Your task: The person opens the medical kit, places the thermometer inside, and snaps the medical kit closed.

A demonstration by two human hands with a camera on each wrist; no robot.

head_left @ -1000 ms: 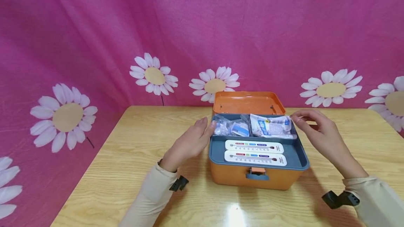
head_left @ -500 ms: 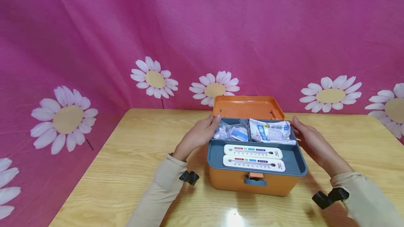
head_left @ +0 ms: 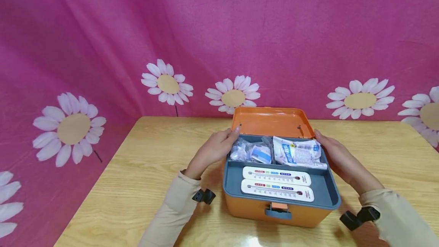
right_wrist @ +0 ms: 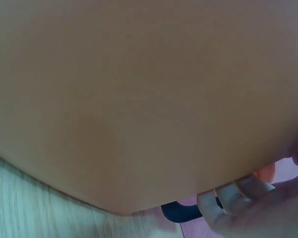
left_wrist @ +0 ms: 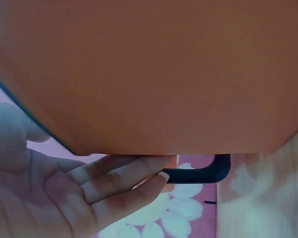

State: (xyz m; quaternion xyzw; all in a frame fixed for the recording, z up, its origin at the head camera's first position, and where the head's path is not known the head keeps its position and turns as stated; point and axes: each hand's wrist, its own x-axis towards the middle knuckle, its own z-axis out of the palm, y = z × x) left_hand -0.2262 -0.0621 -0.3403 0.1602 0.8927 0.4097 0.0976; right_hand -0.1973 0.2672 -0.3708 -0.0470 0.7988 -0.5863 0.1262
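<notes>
An orange first-aid box [head_left: 247, 210] with a grey inner tray [head_left: 324, 190] stands with its lid [head_left: 271, 121] tipped back. Two white thermometers [head_left: 276, 175] lie side by side at the tray's front. Behind them are clear bags [head_left: 241, 148] of small supplies and a white-and-blue packet [head_left: 298, 153]. My left hand [head_left: 214, 148] grips the back left corner, thumb up by the rim; the left wrist view shows its fingers reaching behind the box by a dark handle [left_wrist: 203, 175]. My right hand [head_left: 341, 159] holds the back right corner, fingers bent round behind [right_wrist: 233, 198].
The box rests on a wooden table [head_left: 144, 155]. A pink cloth [head_left: 291, 29] printed with daisies hangs behind and along the left side. On the box's front is a latch [head_left: 277, 212]. Each sleeve carries a black wrist camera [head_left: 204, 196].
Both hands have closed in on the box's back corners, the right one coming in from beside it. Between them the box has slid toward me; its lid still stands back.
</notes>
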